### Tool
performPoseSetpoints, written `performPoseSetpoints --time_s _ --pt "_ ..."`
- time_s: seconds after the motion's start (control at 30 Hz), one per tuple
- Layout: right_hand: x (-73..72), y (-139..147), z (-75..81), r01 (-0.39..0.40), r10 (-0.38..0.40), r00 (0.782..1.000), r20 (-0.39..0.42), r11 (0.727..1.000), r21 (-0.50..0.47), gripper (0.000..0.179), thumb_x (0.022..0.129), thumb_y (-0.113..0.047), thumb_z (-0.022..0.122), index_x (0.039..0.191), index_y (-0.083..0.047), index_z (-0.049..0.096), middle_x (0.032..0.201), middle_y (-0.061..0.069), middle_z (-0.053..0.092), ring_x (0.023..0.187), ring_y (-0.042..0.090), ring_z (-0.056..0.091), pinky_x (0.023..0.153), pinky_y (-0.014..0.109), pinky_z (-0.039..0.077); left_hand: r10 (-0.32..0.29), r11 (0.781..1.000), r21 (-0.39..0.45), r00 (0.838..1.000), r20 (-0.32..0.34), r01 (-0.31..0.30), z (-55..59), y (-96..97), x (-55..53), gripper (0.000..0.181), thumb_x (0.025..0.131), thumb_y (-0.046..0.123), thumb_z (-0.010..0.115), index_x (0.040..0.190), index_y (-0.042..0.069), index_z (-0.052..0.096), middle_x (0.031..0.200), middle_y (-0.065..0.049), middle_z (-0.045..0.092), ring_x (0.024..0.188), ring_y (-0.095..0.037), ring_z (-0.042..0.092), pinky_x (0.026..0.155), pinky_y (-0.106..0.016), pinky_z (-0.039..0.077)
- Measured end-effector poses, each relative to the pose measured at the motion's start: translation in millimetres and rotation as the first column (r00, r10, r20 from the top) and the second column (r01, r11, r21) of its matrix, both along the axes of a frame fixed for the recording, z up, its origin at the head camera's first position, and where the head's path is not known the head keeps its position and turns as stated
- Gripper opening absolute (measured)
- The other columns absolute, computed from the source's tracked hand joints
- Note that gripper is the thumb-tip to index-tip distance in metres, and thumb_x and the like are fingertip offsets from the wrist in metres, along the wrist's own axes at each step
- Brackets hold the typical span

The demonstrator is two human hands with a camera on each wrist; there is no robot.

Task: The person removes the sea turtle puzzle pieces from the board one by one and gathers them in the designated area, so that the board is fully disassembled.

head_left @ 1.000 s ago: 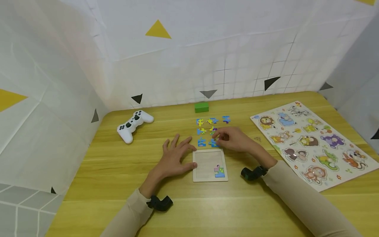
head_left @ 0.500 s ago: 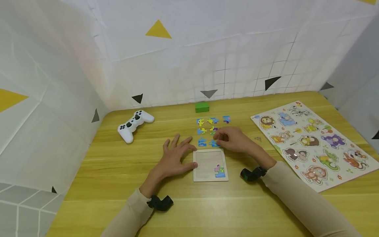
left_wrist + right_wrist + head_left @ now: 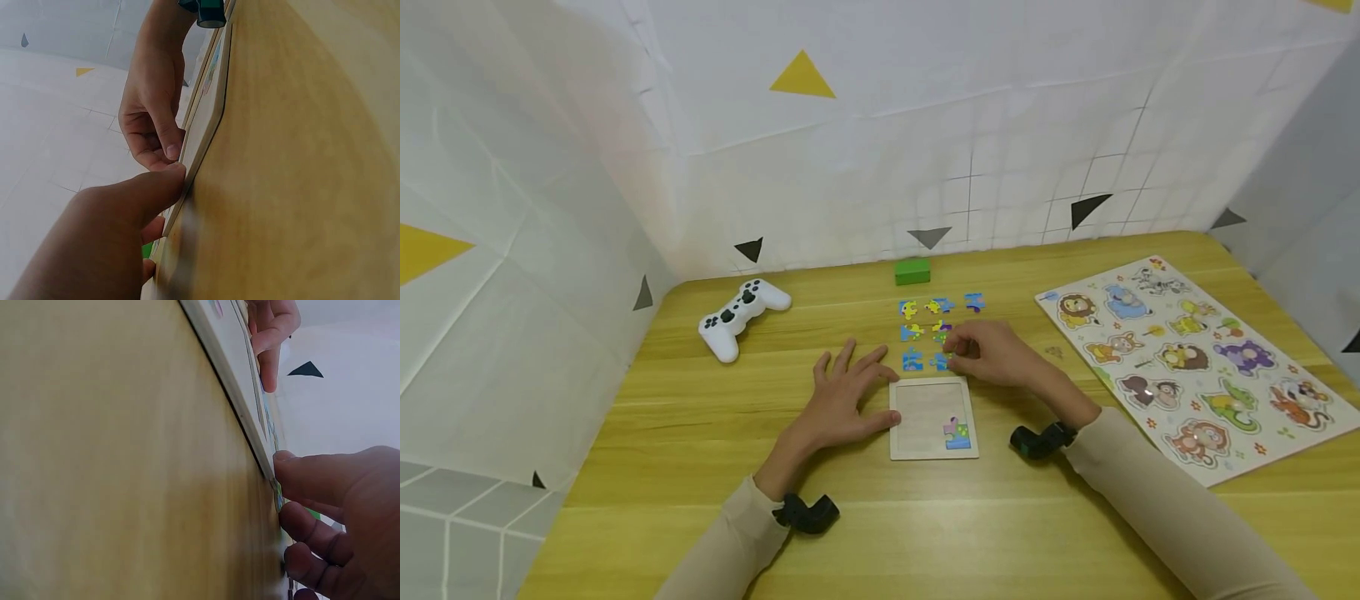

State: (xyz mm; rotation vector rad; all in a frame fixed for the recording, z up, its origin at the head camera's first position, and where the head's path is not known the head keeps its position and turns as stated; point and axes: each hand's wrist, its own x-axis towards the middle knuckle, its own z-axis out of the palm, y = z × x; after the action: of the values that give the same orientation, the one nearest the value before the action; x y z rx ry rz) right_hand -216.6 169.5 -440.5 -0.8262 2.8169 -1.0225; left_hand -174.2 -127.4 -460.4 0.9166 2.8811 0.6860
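A shallow square wooden puzzle tray (image 3: 917,421) lies on the table with a pink, green and blue jigsaw piece (image 3: 958,439) in its lower right corner. My left hand (image 3: 842,404) has its fingers spread, the thumb on the tray's left edge and the index fingertip at its upper left corner. Just beyond the tray, my right hand (image 3: 992,354) pinches a blue jigsaw piece (image 3: 938,362) between thumb and fingertips, low against the table. In the right wrist view its thumb (image 3: 312,475) and index finger stand either side of that piece. Several other blue and yellow jigsaw pieces (image 3: 912,362) lie in rows behind the tray.
A white game controller (image 3: 741,317) lies at the back left. A green block (image 3: 912,272) sits near the back edge. On the right lies a large animal peg board (image 3: 1172,396). White printed cloth (image 3: 880,167) walls the back and sides.
My right hand has shifted very slightly at the blue jigsaw piece, which has turned or slid a little under the fingertips. The left hand and tray stay in place.
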Motion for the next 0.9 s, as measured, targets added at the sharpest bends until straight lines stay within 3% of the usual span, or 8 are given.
performPoseSetpoints --time_s 0.43,0.63,0.77,0.9 --pt "-1.3 0.8 -0.9 0.020 -0.020 1.000 0.013 1.000 -0.003 0.013 0.088 -0.015 0.079 0.100 -0.011 0.074 0.086 -0.002 0.072 0.079 0.011 0.062 0.077 0.032 0.052 -0.002 1.000 -0.005 1.000 0.015 0.002 1.0 0.2 -0.1 0.050 0.090 0.063 0.062 0.132 0.037 0.057 0.169 0.005 0.029 0.159 -0.043 0.005 0.117 -0.072 -0.002" --pt "1.2 3.4 2.1 0.021 -0.020 1.000 0.019 0.999 -0.045 0.020 0.091 -0.015 0.076 0.108 -0.007 0.072 0.089 0.002 0.070 0.076 0.013 0.060 0.072 0.031 0.050 -0.003 1.000 -0.007 1.000 0.018 0.003 -1.3 0.3 -1.1 0.051 0.090 0.064 0.062 0.133 0.037 0.056 0.169 0.005 0.029 0.159 -0.042 0.004 0.117 -0.072 -0.002" --pt "2.6 5.7 5.0 -0.008 0.011 0.999 0.038 0.997 -0.078 0.020 0.092 -0.015 0.075 0.110 -0.007 0.071 0.087 0.002 0.069 0.072 0.014 0.058 0.067 0.028 0.050 -0.001 1.000 -0.011 1.000 0.017 0.001 -1.3 0.3 -1.6 0.051 0.090 0.064 0.062 0.132 0.038 0.056 0.169 0.005 0.028 0.159 -0.042 0.004 0.117 -0.071 -0.002" --pt "4.6 8.0 5.5 -0.085 0.087 0.996 0.035 0.994 -0.069 0.018 0.091 -0.015 0.077 0.108 -0.010 0.072 0.085 -0.003 0.068 0.072 0.012 0.058 0.067 0.027 0.050 0.006 1.000 -0.019 1.000 0.020 -0.005 -1.2 -0.1 -1.7 0.051 0.090 0.064 0.061 0.133 0.038 0.056 0.169 0.007 0.027 0.159 -0.042 0.004 0.117 -0.071 -0.002"
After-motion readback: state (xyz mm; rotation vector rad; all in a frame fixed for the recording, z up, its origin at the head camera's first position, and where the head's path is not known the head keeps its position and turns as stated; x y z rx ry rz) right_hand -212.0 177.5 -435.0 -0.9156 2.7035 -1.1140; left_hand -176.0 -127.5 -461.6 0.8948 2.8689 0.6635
